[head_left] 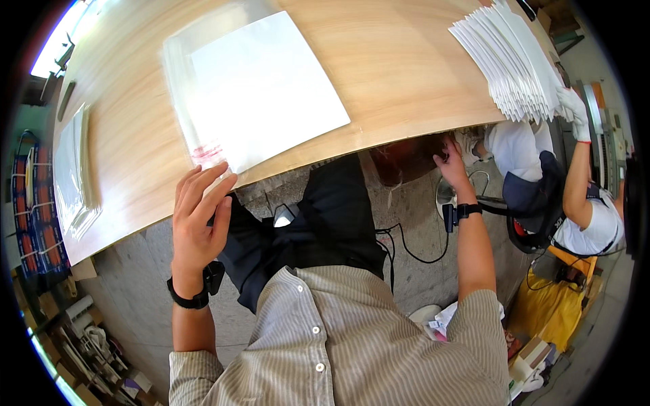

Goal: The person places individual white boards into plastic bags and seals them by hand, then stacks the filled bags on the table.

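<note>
A white sheet or flat card (274, 88) lies askew on the table on top of clear plastic bags (177, 88), with red print by their near corner. My left hand (203, 210) hovers at the table's front edge beside that corner. Its fingers are apart and nothing shows in them. Lower, just past the table's edge, my right hand (452, 162) reaches beside a dark reddish-brown object (406, 161), possibly a seat or container. The right hand's thumb stands apart from its fingers; I see nothing held, and cannot tell whether it touches the object.
Fanned white folded papers (508, 64) are stacked at the table's far right, where a co-worker's gloved hand (574, 111) touches them. Another pile of clear bags (76, 176) lies at the left. Black cables (406, 250) run across the floor. The wooden table (393, 61) curves across the view.
</note>
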